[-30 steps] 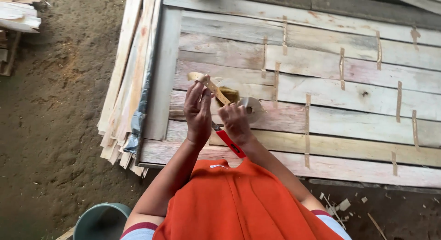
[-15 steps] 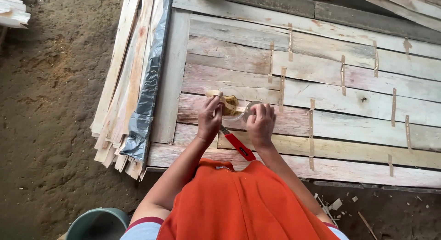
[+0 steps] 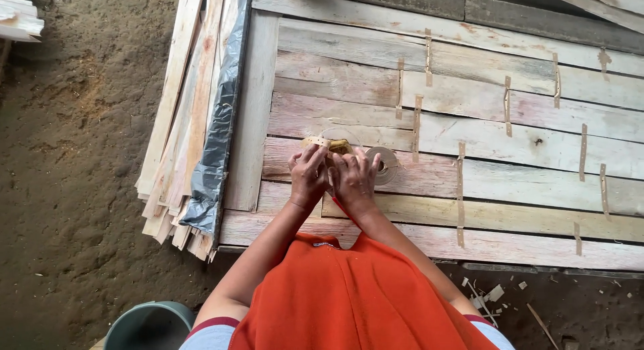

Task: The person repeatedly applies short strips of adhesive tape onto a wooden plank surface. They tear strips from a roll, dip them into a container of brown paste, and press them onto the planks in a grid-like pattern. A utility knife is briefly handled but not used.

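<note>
Mostly, your 2 hands are hiding what they are working on: your left hand (image 3: 308,176) and right hand (image 3: 353,178) are lying side by side, backs up and fingers curled down, on the wooden panel (image 3: 469,122), and whether either one is actually gripping anything cannot be told. Peeking out above your fingers is the end of a thin paper strip (image 3: 315,141) with a yellowish lump just behind it, too covered to identify. Just beside your right hand, 1 roll of brown tape (image 3: 386,165) is lying flat on a board, partly covered by your fingers. A sliver of a red handle (image 3: 339,206) is showing under your right wrist; the rest is hidden. About 12 short tape strips (image 3: 460,189) are bridging the seams between boards. At the panel's left edge, thin slats (image 3: 178,122) and 1 fold of grey plastic sheet (image 3: 218,135) are leaning. 1 green bucket (image 3: 149,324) is being cut off by the bottom edge.
</note>
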